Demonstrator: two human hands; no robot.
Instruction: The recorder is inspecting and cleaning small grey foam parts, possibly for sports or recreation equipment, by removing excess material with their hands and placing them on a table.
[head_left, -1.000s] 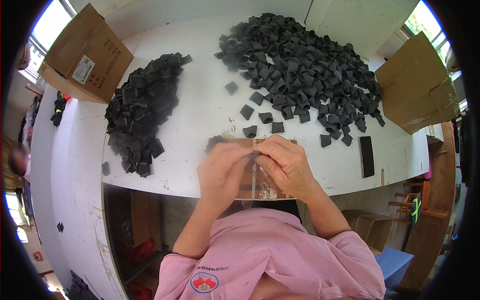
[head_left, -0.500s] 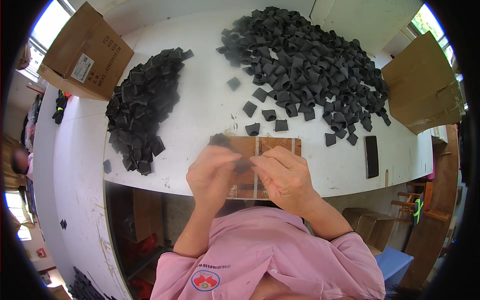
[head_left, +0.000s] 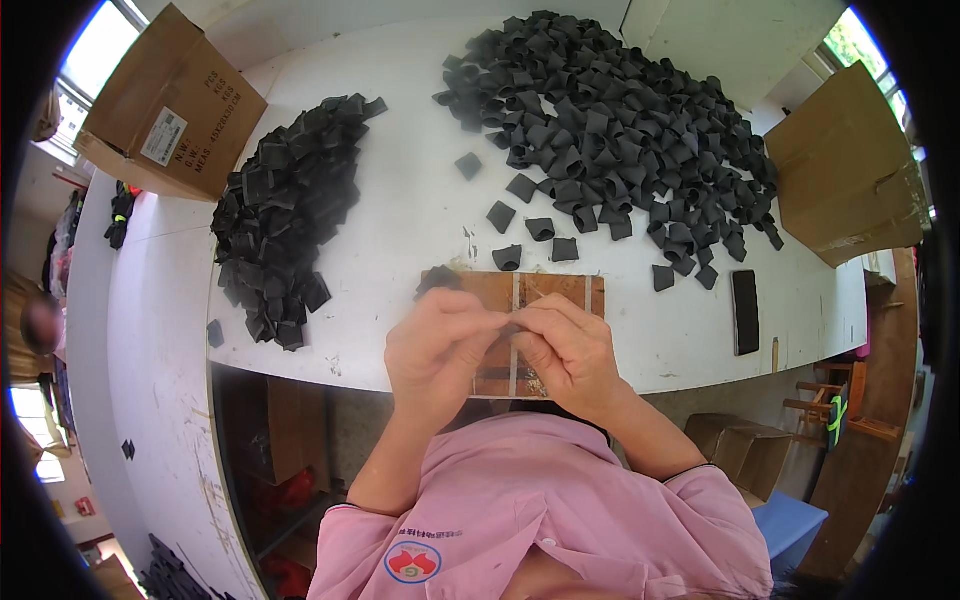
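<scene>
My left hand (head_left: 440, 345) and my right hand (head_left: 570, 350) meet fingertip to fingertip above a brown wooden board (head_left: 592, 291) with pale strips. Both are closed in a pinch. Between them a small black fabric piece (head_left: 508, 332) shows only as a dark patch; the fingers hide most of it. Just beyond my left hand, another black piece (head_left: 438, 279) lies at the board's far left corner. Several loose black fabric tubes, one of them a short open-ended tube (head_left: 507, 258), lie past the board's far edge.
A big heap of black tubes (head_left: 610, 130) covers the far right of the white table (head_left: 400, 220); a flatter black pile (head_left: 285, 220) lies left. Cardboard boxes stand at the left (head_left: 170, 110) and right (head_left: 850, 170). A black phone (head_left: 745, 312) lies right of the board.
My left hand has shifted right, so the fingertips of both hands now touch or nearly touch. The black piece between them is more covered than before.
</scene>
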